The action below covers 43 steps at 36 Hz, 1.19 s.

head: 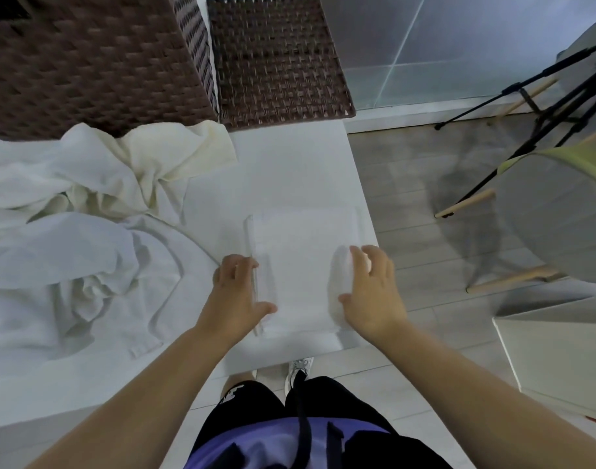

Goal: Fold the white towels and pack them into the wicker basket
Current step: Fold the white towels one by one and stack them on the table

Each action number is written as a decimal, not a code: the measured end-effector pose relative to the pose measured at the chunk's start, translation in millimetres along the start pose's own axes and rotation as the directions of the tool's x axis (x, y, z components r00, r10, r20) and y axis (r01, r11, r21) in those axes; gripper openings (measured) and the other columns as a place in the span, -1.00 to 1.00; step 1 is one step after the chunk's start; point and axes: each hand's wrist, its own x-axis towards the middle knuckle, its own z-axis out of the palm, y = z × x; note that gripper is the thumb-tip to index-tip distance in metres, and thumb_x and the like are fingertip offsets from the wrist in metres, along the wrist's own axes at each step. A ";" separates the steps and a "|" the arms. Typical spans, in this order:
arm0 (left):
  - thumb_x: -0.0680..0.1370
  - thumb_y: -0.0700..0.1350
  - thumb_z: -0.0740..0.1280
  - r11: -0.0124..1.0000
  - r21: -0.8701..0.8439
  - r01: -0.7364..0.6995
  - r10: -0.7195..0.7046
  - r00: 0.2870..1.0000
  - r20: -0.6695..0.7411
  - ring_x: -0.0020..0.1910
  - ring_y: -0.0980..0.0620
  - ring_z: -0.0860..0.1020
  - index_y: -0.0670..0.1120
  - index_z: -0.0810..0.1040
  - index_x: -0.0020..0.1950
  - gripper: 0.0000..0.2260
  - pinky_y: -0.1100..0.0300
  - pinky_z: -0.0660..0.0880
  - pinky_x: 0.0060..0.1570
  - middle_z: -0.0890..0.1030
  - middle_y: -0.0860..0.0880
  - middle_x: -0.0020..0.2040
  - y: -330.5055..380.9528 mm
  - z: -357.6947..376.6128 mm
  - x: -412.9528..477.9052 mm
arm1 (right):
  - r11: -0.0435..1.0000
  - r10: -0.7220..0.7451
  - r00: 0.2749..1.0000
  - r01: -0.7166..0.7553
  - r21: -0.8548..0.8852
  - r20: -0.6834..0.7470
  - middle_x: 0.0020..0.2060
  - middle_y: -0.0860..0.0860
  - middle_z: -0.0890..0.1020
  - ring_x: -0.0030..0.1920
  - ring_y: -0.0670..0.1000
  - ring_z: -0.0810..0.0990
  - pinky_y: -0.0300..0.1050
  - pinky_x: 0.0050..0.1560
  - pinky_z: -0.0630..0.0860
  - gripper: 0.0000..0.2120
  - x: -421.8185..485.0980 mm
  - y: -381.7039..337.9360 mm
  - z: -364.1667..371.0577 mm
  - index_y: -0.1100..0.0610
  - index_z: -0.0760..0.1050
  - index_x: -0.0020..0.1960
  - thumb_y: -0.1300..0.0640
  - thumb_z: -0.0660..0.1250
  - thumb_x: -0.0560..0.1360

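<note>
A folded white towel (pixel 303 265) lies flat near the front right corner of the white table (pixel 289 164). My left hand (pixel 237 296) rests on its left edge, fingers curled over the border. My right hand (pixel 371 292) grips the towel's right edge, which bulges up under the fingers. A heap of unfolded white towels (pixel 86 231) covers the left part of the table. The dark brown wicker basket (pixel 86 62) stands at the back left, and its flat wicker lid (pixel 279 59) lies beside it to the right.
Right of the table, over a grey plank floor, stand a grey chair (pixel 557 214) with wooden legs and a black tripod (pixel 526 106). A white box (pixel 560 353) sits at the lower right. My legs and one shoe show below the table edge.
</note>
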 end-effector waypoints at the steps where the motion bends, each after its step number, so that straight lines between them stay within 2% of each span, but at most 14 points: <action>1: 0.40 -0.03 0.50 0.998 0.033 -0.059 0.058 0.998 0.016 0.33 -0.03 0.23 -0.10 0.31 0.34 -0.40 0.21 0.29 0.23 0.22 -0.01 0.31 -1.1 -1.0 0.7 | 0.996 -0.075 0.997 0.075 -0.044 -0.002 0.46 0.18 0.05 0.44 0.21 0.05 0.03 0.45 0.14 -0.28 0.6 -4.8 0.7 0.22 0.04 0.51 0.19 0.35 0.48; 3: 0.49 -0.02 0.40 0.989 0.078 -0.126 0.121 0.990 0.070 0.34 -0.01 0.24 -0.08 0.36 0.37 -0.51 0.23 0.28 0.25 0.26 0.02 0.32 -4.2 -3.4 3.4 | 0.979 -0.176 0.983 0.180 -0.092 0.053 0.50 0.22 0.01 0.48 0.26 0.00 0.14 0.48 0.09 -0.33 3.5 -16.1 4.3 0.22 0.04 0.53 0.14 0.29 0.53; 4: 0.53 -0.03 0.35 0.985 0.089 -0.146 0.138 0.986 0.089 0.34 -0.01 0.25 -0.08 0.38 0.37 -0.56 0.21 0.29 0.27 0.28 0.03 0.33 -6.3 -5.1 5.5 | 0.969 -0.198 0.973 0.213 -0.124 0.120 0.52 0.20 -0.08 0.51 0.24 -0.08 0.11 0.51 -0.01 -0.35 5.6 -21.4 7.8 0.19 -0.02 0.55 0.09 0.22 0.58; 6: 0.58 -0.06 0.26 0.979 0.107 -0.173 0.162 0.981 0.106 0.34 -0.01 0.29 -0.06 0.41 0.37 -0.65 0.16 0.31 0.29 0.34 0.05 0.32 -9.4 -9.9 10.4 | 0.948 -0.190 0.949 0.244 -0.206 0.251 0.51 0.19 -0.26 0.51 0.21 -0.27 0.07 0.51 -0.19 -0.37 11.3 -28.4 17.5 0.14 -0.15 0.56 0.01 0.09 0.63; 8: 0.60 -0.05 0.23 0.975 0.132 -0.180 0.164 0.979 0.121 0.32 0.01 0.31 -0.03 0.45 0.33 -0.69 0.11 0.33 0.28 0.38 0.09 0.30 -11.1 -16.2 15.7 | 0.929 -0.153 0.933 0.249 -0.274 0.327 0.47 0.25 -0.37 0.48 0.26 -0.36 0.12 0.49 -0.26 -0.38 18.0 -31.9 24.0 0.16 -0.24 0.55 0.00 0.02 0.65; 14: 0.58 0.04 0.23 0.974 0.213 -0.082 0.050 0.987 0.151 0.18 0.03 0.43 0.03 0.47 0.26 -0.72 0.11 0.40 0.16 0.42 0.08 0.26 -9.0 -35.9 31.9 | 0.883 -0.113 0.931 0.254 -0.395 0.347 0.43 0.29 -0.43 0.46 0.31 -0.38 0.20 0.49 -0.25 -0.37 43.8 -26.6 25.7 0.20 -0.33 0.52 0.13 0.01 0.65; 21: 0.58 0.10 0.20 0.944 0.330 -0.004 -0.045 0.989 0.141 0.19 0.03 0.45 0.03 0.45 0.26 -0.70 0.10 0.40 0.13 0.45 0.06 0.26 -12.0 -57.2 43.4 | 0.877 -0.042 0.933 0.206 -0.434 0.358 0.45 0.23 -0.42 0.49 0.23 -0.36 0.15 0.50 -0.22 -0.37 91.6 -26.7 -8.6 0.18 -0.34 0.53 0.08 -0.01 0.65; 25: 0.58 0.11 0.20 0.930 0.367 0.030 -0.083 0.988 0.131 0.16 0.01 0.47 0.04 0.45 0.23 -0.71 0.10 0.39 0.08 0.47 0.04 0.21 -13.1 -68.5 46.1 | 0.886 -0.031 0.939 0.184 -0.425 0.342 0.49 0.19 -0.36 0.51 0.19 -0.31 0.12 0.51 -0.18 -0.37 116.8 -27.2 -29.3 0.15 -0.29 0.54 0.03 0.00 0.65; 28: 0.58 0.12 0.20 0.928 0.367 0.065 -0.110 0.988 0.104 0.14 0.01 0.48 0.03 0.45 0.22 -0.72 0.10 0.39 0.08 0.49 0.04 0.20 -15.5 -78.3 46.1 | 0.886 -0.031 0.941 0.182 -0.427 0.336 0.52 0.17 -0.23 0.53 0.17 -0.18 0.10 0.50 -0.01 -0.37 129.0 -31.8 -44.1 0.12 -0.15 0.56 -0.01 0.09 0.63; 31: 0.58 0.12 0.19 0.924 0.372 0.094 -0.132 0.988 0.079 0.18 0.02 0.48 0.03 0.45 0.24 -0.70 0.10 0.37 0.11 0.49 0.06 0.22 -18.4 -86.4 43.0 | 0.878 -0.049 0.949 0.190 -0.439 0.311 0.46 0.13 0.16 0.44 0.16 0.19 0.07 0.34 0.29 -0.46 134.3 -42.0 -60.7 0.12 0.13 0.49 -0.05 0.15 0.60; 32: 0.58 0.13 0.18 0.923 0.371 0.101 -0.138 0.988 0.074 0.19 0.02 0.47 0.03 0.44 0.25 -0.70 0.10 0.37 0.12 0.49 0.06 0.22 -20.2 -88.3 41.4 | 0.877 -0.066 0.954 0.196 -0.440 0.293 0.37 0.11 0.29 0.36 0.15 0.31 0.05 0.26 0.34 -0.52 135.0 -45.7 -65.9 0.11 0.21 0.45 -0.05 0.16 0.60; 34: 0.58 0.14 0.18 0.925 0.361 0.120 -0.153 0.986 0.064 0.20 0.04 0.47 0.04 0.44 0.26 -0.69 0.09 0.39 0.15 0.49 0.06 0.24 -25.2 -92.0 37.6 | 0.879 -0.108 0.959 0.216 -0.425 0.263 0.25 0.07 0.44 0.23 0.13 0.45 0.01 0.14 0.41 -0.59 135.2 -53.7 -74.8 0.10 0.29 0.39 -0.05 0.14 0.60; 37: 0.58 0.14 0.19 0.932 0.327 0.154 -0.177 0.983 0.043 0.21 0.05 0.47 0.05 0.43 0.28 -0.68 0.07 0.41 0.18 0.49 0.08 0.25 -34.3 -97.5 31.3 | 0.896 -0.176 0.952 0.260 -0.361 0.249 0.24 0.04 0.48 0.18 0.11 0.50 -0.03 0.04 0.47 -0.58 134.3 -66.0 -80.4 0.09 0.28 0.41 -0.07 0.12 0.61; 43: 0.58 0.13 0.19 0.950 0.251 0.186 -0.181 0.983 -0.043 0.10 0.12 0.49 0.08 0.47 0.21 -0.74 0.21 0.39 -0.02 0.52 0.14 0.15 -60.0 -114.9 20.3 | 0.900 -0.300 0.893 0.381 -0.210 0.336 0.31 -0.04 0.45 0.26 0.04 0.46 -0.06 0.19 0.44 -0.57 128.9 -97.2 -67.9 0.02 0.30 0.41 -0.09 0.17 0.59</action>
